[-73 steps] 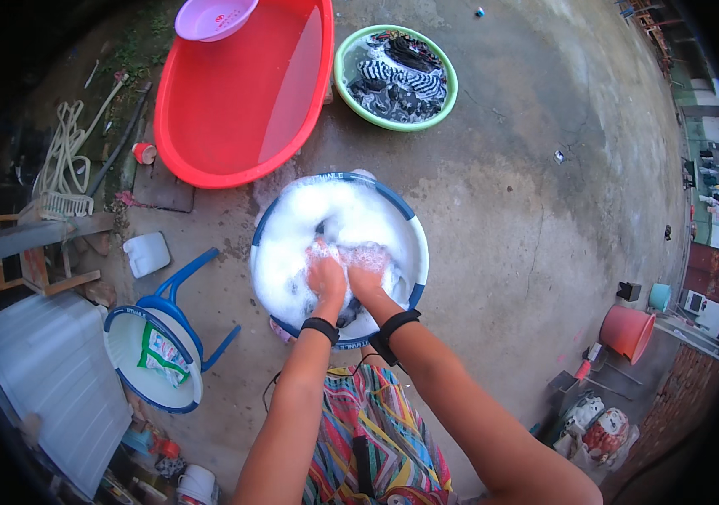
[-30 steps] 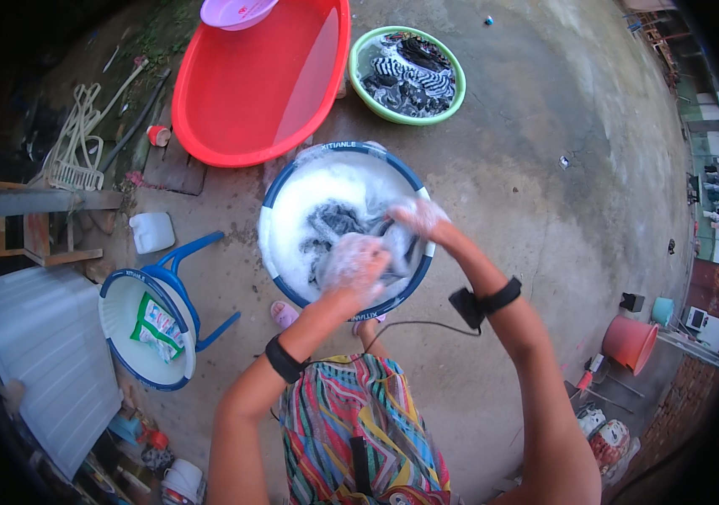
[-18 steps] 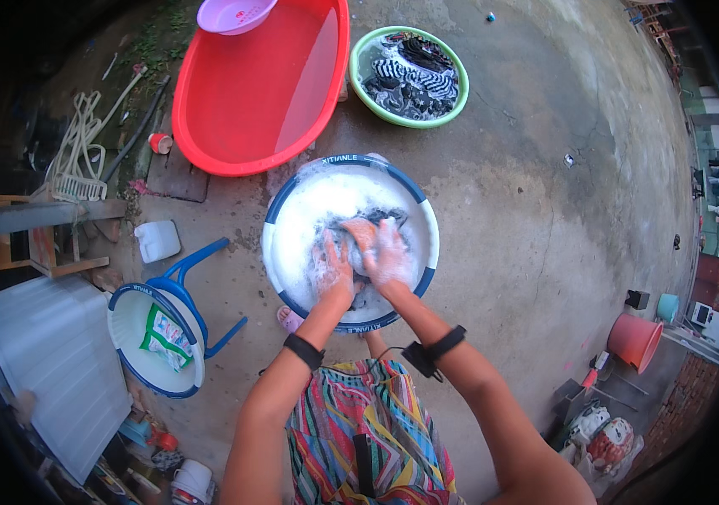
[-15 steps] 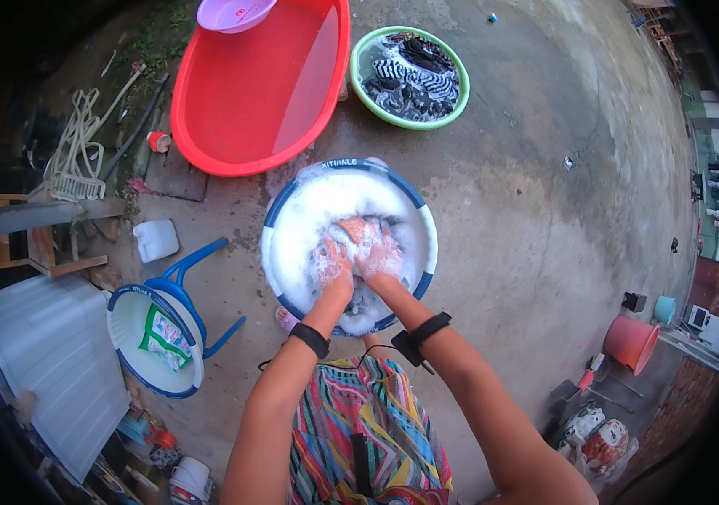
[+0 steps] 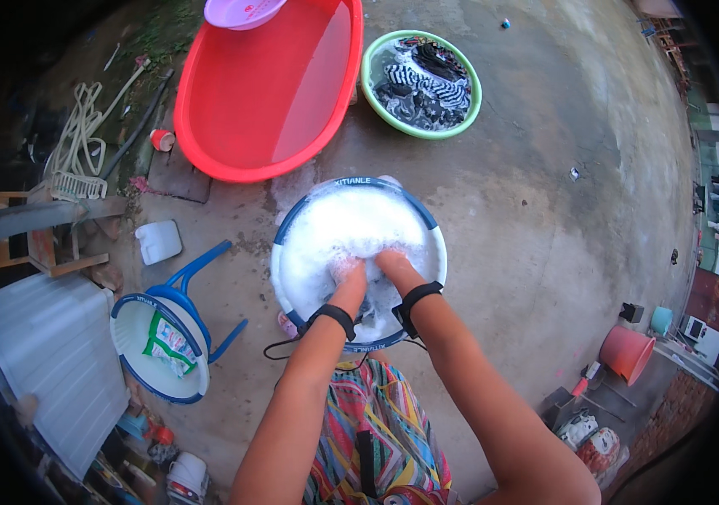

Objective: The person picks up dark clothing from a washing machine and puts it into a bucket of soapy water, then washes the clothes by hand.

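Note:
A white basin with a blue-and-white rim (image 5: 436, 261) stands on the ground in front of me, full of thick white suds (image 5: 351, 220). Both my hands are plunged into the foam near its middle, side by side. Of my left hand (image 5: 348, 269) only the back near the wrist shows, and my right hand (image 5: 389, 257) is sunk to about the wrist. Foam hides the fingers of both and whatever they touch. A bit of dark wet cloth (image 5: 366, 313) shows through the water at the near side, below my wrists.
Ahead lies a large red tub (image 5: 250, 173) of water with a pink basin (image 5: 237, 15) at its far end. Right of it, a green basin (image 5: 479, 93) holds soaking dark and striped clothes. At left are a blue chair (image 5: 223, 337), a tilted white basin (image 5: 128, 358) and a white jug (image 5: 157, 241).
My hands have gone from lying visible on top of the suds, with something orange-brown by them, to being sunk in the foam. The view has shifted slightly.

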Demonstrator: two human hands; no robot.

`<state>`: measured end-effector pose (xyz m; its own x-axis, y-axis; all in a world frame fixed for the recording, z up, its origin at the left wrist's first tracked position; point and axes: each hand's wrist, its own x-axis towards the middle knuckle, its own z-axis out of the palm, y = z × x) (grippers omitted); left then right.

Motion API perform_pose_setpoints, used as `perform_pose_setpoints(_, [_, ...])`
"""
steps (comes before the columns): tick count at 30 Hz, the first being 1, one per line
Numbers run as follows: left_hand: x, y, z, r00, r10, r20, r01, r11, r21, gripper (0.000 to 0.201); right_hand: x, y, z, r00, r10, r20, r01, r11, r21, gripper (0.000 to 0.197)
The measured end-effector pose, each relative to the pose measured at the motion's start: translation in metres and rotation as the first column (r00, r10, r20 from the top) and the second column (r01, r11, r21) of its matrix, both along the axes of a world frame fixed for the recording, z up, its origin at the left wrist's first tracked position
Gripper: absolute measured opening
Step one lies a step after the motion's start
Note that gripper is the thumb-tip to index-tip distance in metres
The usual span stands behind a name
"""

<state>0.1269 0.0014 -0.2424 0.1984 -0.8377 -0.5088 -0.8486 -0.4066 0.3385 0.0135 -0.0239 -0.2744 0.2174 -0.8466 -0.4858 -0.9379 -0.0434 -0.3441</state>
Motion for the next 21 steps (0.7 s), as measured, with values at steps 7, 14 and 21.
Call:
perform_pose_setpoints(7, [0.014,0.005,-0.021,0.954,-0.301,0.016,0.295,0.944,0.146,0.045,0.001,-0.007,-0.013,0.985,-0.126,0.119,0.138,0.986,-0.096,0.047])
perform_pose_setpoints(14, [0.041,0.009,0.052,0.914,-0.345,-0.213,0.359,0.933,0.033,0.044,0.014,0.008,0.083,0.822,-0.473,0.318,0.494,0.869,0.016,0.042])
perform_pose_setpoints(21, [0.084,0.031,0.126,0.743,-0.267,-0.614,-0.108,0.857,-0.504,0.043,0.009,0.030,0.213,0.873,-0.091,0.480,0.240,0.936,-0.258,0.034])
